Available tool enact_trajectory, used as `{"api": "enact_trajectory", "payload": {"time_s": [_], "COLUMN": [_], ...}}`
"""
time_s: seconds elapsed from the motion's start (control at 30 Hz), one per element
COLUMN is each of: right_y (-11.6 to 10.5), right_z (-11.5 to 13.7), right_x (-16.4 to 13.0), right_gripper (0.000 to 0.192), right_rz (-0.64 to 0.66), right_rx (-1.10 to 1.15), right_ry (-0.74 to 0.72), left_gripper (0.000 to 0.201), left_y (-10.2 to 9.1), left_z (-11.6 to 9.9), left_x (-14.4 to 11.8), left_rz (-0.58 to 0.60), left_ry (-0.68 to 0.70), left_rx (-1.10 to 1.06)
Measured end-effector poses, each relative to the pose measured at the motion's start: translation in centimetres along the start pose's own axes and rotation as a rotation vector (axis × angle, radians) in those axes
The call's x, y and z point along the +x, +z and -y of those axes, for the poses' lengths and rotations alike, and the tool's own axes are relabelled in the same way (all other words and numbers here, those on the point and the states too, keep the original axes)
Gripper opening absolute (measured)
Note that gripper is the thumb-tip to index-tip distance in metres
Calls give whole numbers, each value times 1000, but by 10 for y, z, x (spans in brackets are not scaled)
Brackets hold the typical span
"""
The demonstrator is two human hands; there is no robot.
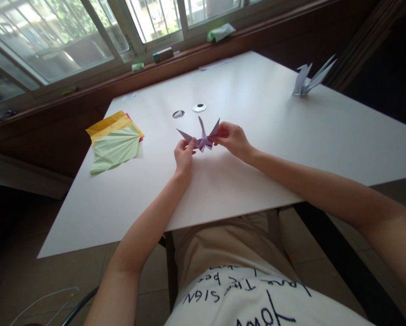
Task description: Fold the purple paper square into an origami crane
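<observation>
A purple folded paper crane [204, 142] is held between my two hands, a little above the white table [243, 185]. Its pointed parts stick up to the left, middle and right. My left hand [185, 155] pinches its left side between thumb and fingers. On the opposite side, my right hand [234, 140] pinches near the base of the right point. The fingertips cover parts of the paper on both sides.
Left on the table lie creased light green paper [116, 148] and yellow paper [111, 124], with red beneath. Two round table inserts [199, 107] sit beyond my hands. A grey paper crane [303, 83] stands far right. The windowsill holds a small box [163, 55] and a green-white packet [221, 32].
</observation>
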State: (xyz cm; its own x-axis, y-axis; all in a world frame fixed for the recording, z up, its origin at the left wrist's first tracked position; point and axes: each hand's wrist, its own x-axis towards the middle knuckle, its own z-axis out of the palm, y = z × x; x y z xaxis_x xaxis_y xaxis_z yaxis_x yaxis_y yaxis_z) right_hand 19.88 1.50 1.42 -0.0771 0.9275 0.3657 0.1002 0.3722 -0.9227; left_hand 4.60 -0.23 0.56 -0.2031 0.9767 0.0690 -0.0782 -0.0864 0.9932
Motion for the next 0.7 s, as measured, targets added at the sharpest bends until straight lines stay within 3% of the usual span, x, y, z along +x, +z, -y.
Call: {"api": "enact_trajectory", "payload": {"time_s": [0.7], "right_y": [0], "right_z": [-2], "right_x": [1], "right_gripper": [28], "right_rz": [34], "right_rx": [8], "right_ry": [-2], "left_gripper": [17], "left_y": [0], "left_z": [1], "left_x": [2], "left_rz": [27], "left_ry": [-26], "left_rx": [2]}}
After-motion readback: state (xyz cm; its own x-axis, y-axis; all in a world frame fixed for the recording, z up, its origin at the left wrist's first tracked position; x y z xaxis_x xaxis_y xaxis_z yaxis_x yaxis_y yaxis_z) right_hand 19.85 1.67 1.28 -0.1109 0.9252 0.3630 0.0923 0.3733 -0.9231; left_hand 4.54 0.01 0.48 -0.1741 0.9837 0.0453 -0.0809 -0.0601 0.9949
